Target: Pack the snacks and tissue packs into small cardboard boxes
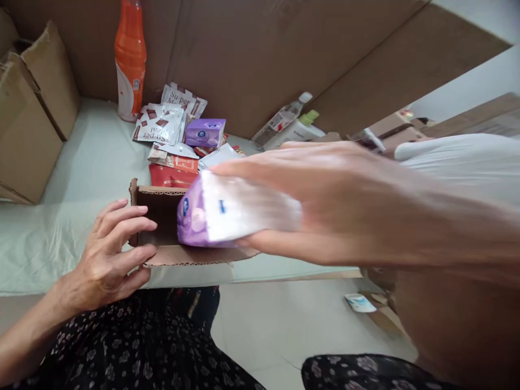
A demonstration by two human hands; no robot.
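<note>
Tilt risked snagging tissue pack [192, 218], right hand [329, 197] clasping it, on six-o'clock carton rim [174, 257]; left hand [101, 262], half-open, touched nine-o'clock end.

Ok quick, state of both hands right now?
Left hand: spread at the end of the cardboard box; whether it grips can't be told.
Right hand: closed, holding a purple-and-white pack over the box.

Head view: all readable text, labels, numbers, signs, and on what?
"Su-per Meal", upside down: front white sachet
"Su-per M", rest unclear: rear white sachet
Too small or blurred to read: marks on the held purple pack, second purple pack, orange bottle, orange-and-white packet, clear bottle, green-capped bottle, blue-and-white item on the floor.
</note>
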